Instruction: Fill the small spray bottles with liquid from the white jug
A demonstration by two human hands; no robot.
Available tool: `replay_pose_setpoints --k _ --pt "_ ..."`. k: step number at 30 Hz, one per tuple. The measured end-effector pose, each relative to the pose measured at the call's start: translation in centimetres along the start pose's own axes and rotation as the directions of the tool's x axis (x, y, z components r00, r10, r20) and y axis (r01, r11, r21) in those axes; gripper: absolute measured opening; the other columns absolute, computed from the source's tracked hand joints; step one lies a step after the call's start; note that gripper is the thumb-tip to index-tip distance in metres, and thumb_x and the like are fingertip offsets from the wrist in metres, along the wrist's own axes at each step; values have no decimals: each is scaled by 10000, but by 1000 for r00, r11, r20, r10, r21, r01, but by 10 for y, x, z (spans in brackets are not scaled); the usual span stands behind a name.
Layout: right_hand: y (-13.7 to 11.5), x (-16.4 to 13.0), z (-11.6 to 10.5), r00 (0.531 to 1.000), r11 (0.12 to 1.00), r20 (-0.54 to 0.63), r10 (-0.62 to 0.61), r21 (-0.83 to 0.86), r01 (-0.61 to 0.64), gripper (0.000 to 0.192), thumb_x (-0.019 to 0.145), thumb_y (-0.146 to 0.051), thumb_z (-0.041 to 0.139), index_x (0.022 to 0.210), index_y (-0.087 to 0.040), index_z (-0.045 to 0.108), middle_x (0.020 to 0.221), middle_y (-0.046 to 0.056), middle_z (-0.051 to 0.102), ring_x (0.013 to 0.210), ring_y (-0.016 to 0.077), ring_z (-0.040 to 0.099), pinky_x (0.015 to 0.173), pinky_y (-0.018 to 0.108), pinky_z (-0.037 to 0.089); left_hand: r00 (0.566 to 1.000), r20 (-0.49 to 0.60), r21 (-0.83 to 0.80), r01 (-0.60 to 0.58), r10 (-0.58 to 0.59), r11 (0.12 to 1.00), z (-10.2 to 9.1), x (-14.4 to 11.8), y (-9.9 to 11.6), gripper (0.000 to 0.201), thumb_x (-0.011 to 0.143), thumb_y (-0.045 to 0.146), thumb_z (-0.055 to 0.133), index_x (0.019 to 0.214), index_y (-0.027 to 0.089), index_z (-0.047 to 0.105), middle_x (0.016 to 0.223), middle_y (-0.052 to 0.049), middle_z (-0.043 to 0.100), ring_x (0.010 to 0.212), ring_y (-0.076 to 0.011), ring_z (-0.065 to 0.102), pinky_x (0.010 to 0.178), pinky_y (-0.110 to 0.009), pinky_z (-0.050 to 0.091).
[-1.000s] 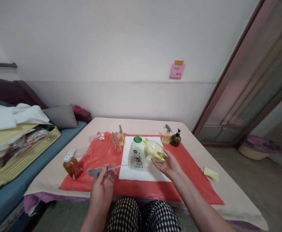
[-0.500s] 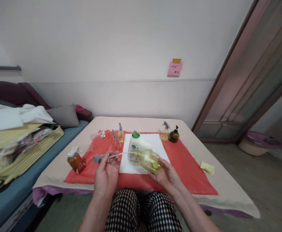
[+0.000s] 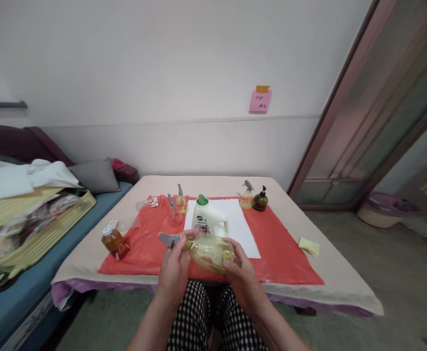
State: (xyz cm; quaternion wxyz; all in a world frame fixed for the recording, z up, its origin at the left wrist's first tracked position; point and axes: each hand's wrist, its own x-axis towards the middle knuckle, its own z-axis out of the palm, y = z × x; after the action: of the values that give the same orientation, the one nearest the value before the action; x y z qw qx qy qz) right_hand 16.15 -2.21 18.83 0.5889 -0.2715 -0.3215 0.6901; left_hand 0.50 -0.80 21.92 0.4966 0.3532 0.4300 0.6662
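Between my hands lies a clear yellowish spray bottle [image 3: 210, 252], tilted on its side above the near part of the red cloth. My left hand [image 3: 174, 268] is closed around the grey trigger sprayer head [image 3: 168, 239] at the bottle's neck; its tube no longer shows outside. My right hand [image 3: 243, 273] grips the bottle's base end. Just behind stands a white detergent jug [image 3: 208, 219] with a green open mouth, on a white sheet [image 3: 246, 242]. Whether the sprayer is screwed on I cannot tell.
Two spray bottles [image 3: 175, 214] stand at back left. At back right are a yellowish spray bottle [image 3: 246, 199] and a dark green pump bottle [image 3: 260, 201]. An amber jar [image 3: 115, 242] sits at left, yellow paper [image 3: 309, 246] at right. The red cloth [image 3: 282, 248] covers the table.
My hands have come together. The sprayer's tube has gone into the bottle, and the sprayer head now sits at its neck. The bottle has moved left and closer to me.
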Motion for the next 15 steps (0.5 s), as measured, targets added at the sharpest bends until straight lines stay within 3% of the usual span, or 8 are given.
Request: replay_pose_setpoints --k 5,9,12,15 --pt "1 -5 -3 998 998 8 -55 -32 55 614 686 -280 817 1226 -287 524 1249 49 642 1204 272 577 1013 407 466 991 57 -170 127 -119 977 -1 0 -3 240 781 328 708 946 162 762 1073 -123 756 1084 -268 667 940 -375 510" --pt "6 -10 -1 997 996 -18 -70 -54 69 637 668 -275 835 1218 -285 512 1243 54 645 1188 264 587 996 388 473 975 119 -212 211 -189 954 -2 2 -4 262 779 365 698 926 158 763 1069 -116 757 1102 -267 656 949 -370 495" --pt "11 -14 1 997 996 -16 -70 -51 69 595 691 -280 825 1194 -285 508 1243 56 644 1177 262 592 987 395 478 975 139 -188 197 -173 962 -5 1 -7 281 795 372 684 956 154 760 1097 -121 748 1095 -269 658 948 -376 492" --pt "17 -19 6 996 995 -2 -86 -41 86 526 732 -318 799 1174 -275 517 1231 60 649 1156 264 606 984 408 482 986 89 -150 156 -144 976 -7 0 -9 317 779 378 702 985 143 751 1102 -140 745 1067 -288 669 935 -396 498"
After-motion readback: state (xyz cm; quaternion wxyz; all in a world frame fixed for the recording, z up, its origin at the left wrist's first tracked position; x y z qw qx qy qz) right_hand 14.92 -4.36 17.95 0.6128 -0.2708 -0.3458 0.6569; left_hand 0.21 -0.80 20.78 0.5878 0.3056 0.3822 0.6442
